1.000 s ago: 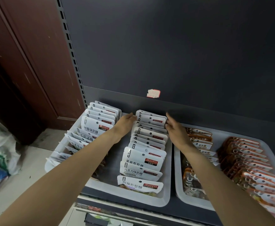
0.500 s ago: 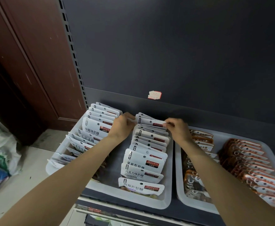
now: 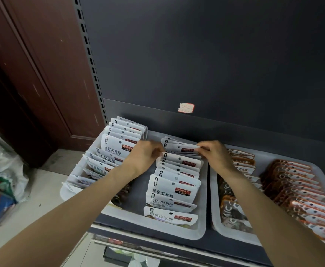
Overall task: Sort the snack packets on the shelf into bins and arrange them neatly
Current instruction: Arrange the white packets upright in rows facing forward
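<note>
A white bin [image 3: 200,226] on the dark shelf holds two rows of white snack packets. In its right row, a white packet [image 3: 179,148] near the back is pinched at both top corners. My left hand [image 3: 144,157] grips its left corner and my right hand [image 3: 213,154] grips its right corner. The left row of white packets [image 3: 119,145] leans unevenly beside my left wrist. A second white bin [image 3: 213,207] to the right holds orange-brown packets [image 3: 296,182] in two rows.
The dark shelf back panel [image 3: 215,54] rises just behind the bins, with a torn price sticker [image 3: 186,107]. A brown wooden door frame [image 3: 32,74] stands at left. Plastic bags [image 3: 1,180] lie on the floor at lower left.
Both hands went from resting flat against the sides of the right row's back packets to pinching the top corners of one packet, which is now raised slightly.
</note>
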A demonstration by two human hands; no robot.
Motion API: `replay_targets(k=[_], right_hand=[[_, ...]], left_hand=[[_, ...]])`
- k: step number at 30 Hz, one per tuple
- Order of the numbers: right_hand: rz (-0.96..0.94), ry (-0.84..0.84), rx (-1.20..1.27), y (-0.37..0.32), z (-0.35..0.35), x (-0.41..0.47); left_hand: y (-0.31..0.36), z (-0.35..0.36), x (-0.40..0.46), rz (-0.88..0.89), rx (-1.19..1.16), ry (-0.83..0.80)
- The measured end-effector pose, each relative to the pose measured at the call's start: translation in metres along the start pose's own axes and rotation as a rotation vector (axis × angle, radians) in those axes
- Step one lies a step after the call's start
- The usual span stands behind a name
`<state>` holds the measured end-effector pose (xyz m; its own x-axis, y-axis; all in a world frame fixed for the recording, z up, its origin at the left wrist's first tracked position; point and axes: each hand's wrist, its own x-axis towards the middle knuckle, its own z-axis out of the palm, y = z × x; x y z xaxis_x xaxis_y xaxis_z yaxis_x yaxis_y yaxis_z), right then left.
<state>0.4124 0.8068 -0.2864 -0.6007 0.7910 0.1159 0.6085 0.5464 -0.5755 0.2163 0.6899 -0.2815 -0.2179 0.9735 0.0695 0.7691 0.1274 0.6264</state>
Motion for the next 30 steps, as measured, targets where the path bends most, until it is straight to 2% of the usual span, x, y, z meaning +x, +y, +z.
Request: replay_targets(k=[4,7,9,11,14,17,22,26,28,30], right_hand=[[0.022,0.164,0.013,0.005,-0.003,-0.008],[0.022,0.054,-0.052,0.010,-0.009,-0.012],[0.039,-0.018,-0.108,0.008,-0.008,-0.014],[0.055,-0.033,-0.068,0.004,-0.007,-0.012],[0.096,-0.066,0.030,0.003,-0.005,-0.010],[0.196,-0.121,0.196,0.001,-0.004,-0.013],[0.406,-0.151,0.460,-0.004,0.000,-0.021],[0.540,-0.177,0.545,-0.011,0.014,-0.026],[0.576,-0.128,0.756,-0.014,0.023,-0.027],[0.587,-0.088,0.905,-0.004,0.028,-0.026]], left_hand=[[0.001,0.009,-0.001,0.051,-0.040,0.143],[-0.001,0.015,-0.004,0.068,-0.106,0.178],[0.001,0.015,-0.005,-0.022,-0.151,0.106],[0.004,0.014,-0.001,-0.137,-0.293,0.084],[0.006,0.012,0.006,-0.348,-0.514,0.077],[0.009,0.015,0.015,-0.460,-0.694,-0.106],[0.021,0.018,0.026,-0.390,-0.704,-0.229],[0.021,0.023,0.032,-0.384,-0.694,-0.277],[0.017,0.024,0.035,-0.445,-0.884,-0.304],[0.013,0.022,0.033,-0.487,-1.072,-0.256]])
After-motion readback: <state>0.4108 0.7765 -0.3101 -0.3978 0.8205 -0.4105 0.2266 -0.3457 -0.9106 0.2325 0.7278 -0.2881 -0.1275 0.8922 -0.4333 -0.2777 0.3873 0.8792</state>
